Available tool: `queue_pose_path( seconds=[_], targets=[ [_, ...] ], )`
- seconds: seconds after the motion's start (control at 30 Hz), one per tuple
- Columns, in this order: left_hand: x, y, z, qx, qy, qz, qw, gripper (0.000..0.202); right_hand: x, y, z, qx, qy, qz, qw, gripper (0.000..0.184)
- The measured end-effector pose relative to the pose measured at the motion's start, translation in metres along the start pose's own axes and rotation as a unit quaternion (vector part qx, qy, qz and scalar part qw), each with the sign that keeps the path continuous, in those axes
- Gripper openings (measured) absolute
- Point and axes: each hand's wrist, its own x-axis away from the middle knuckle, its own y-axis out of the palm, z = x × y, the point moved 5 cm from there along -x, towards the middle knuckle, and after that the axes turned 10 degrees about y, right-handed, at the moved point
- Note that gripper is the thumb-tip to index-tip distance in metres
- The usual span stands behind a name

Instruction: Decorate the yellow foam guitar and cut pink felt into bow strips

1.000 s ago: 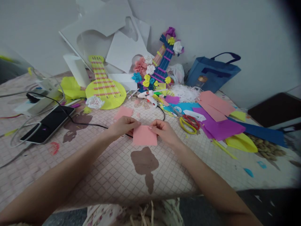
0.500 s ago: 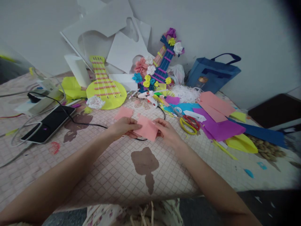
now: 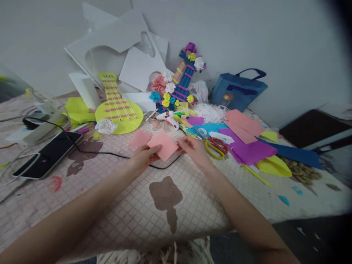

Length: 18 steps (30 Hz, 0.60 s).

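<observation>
Phone (image 3: pixel 48 156) lies on the left of the table (image 3: pixel 123 211). Then the left hand (image 3: pixel 143 157) pinches a pink square (image 3: pixel 163 144) over the middle. The right hand (image 3: pixel 193 147) has its fingers by the square's right corner; I can't tell if they grip.

Over the middle of the table (image 3: pixel 121 216), the left hand (image 3: pixel 145 156) pinches a pink paper square (image 3: pixel 163 143); the right hand (image 3: pixel 195 150) is at its right corner, contact unclear. Toward the table's far edge stand a yellow guitar shape (image 3: pixel 128 124) and a blue bag (image 3: pixel 242 93); a phone (image 3: pixel 48 156) lies toward its left edge.
</observation>
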Motion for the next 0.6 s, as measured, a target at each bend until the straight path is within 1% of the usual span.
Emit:
queue_pose_path(
  seconds=[0.03,0.07,0.1,0.13,0.17,0.2,0.23,0.27,0.33,0.4,0.5,0.57,0.6],
  targets=[
    [-0.002,-0.003,0.004,-0.006,0.0,0.005,1.0,0.016,-0.003,-0.025,-0.003,0.09,-0.029,0.059,0.994,0.022],
    [-0.004,-0.005,0.007,-0.013,0.001,0.006,1.0,0.015,-0.006,-0.05,-0.005,0.187,-0.043,0.114,0.975,0.02],
    [-0.006,-0.006,0.011,-0.019,0.002,0.003,1.0,0.014,-0.009,-0.076,-0.004,0.274,-0.038,0.17,0.946,0.019],
    [-0.007,-0.007,0.014,-0.025,0.001,-0.002,1.0,0.013,-0.011,-0.099,-0.001,0.353,-0.019,0.205,0.913,0.021],
    [-0.008,-0.007,0.017,-0.031,0.0,-0.006,1.0,0.013,-0.012,-0.119,0.004,0.416,0.006,0.221,0.882,0.024],
    [-0.008,-0.007,0.018,-0.037,-0.003,-0.008,0.999,0.013,-0.014,-0.136,0.01,0.459,0.033,0.22,0.86,0.028],
    [-0.008,-0.007,0.019,-0.044,-0.005,-0.008,0.999,0.013,-0.015,-0.148,0.017,0.483,0.057,0.212,0.848,0.031],
    [-0.008,-0.008,0.019,-0.05,-0.006,-0.006,0.999,0.013,-0.015,-0.157,0.024,0.495,0.076,0.205,0.841,0.033],
    [-0.008,-0.008,0.019,-0.059,-0.009,-0.008,0.998,0.015,-0.016,-0.166,0.034,0.502,0.104,0.19,0.837,0.035],
    [-0.009,-0.009,0.018,-0.062,-0.015,-0.02,0.998,0.018,-0.018,-0.166,0.04,0.5,0.116,0.169,0.842,0.035],
    [-0.01,-0.011,0.017,-0.063,-0.029,-0.039,0.997,0.022,-0.02,-0.163,0.041,0.497,0.118,0.141,0.848,0.034],
    [-0.01,-0.011,0.018,-0.066,-0.032,-0.048,0.996,0.022,-0.019,-0.166,0.039,0.493,0.118,0.14,0.85,0.033],
    [-0.01,-0.011,0.019,-0.068,-0.032,-0.052,0.996,0.023,-0.016,-0.169,0.037,0.482,0.118,0.142,0.856,0.033]
  ],
)
